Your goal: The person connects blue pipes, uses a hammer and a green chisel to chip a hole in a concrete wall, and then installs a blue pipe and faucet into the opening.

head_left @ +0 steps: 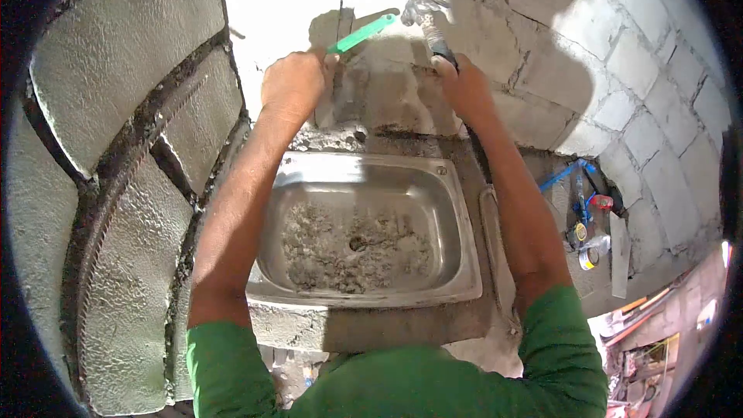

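Note:
My left hand (292,83) is closed around a flat green bar-like tool (364,34) with a hole near its end. The bar's hole end points up and right; its other end is hidden by the fist. A hammer (435,37) with a dirty grey head and dark grip is in my right hand (466,91), its head raised close to the green end, with a small gap visible between them. Both hands are held up before the grey block wall (534,39), above the back edge of a steel sink.
Grey rubble and dust lie inside the steel sink (469,282), around its drain. On the ledge at right are a blue-framed tool (579,178), a tape roll (590,255) and a long flat blade (619,255). At left, a ribbed steel bar (116,186) runs along the block wall.

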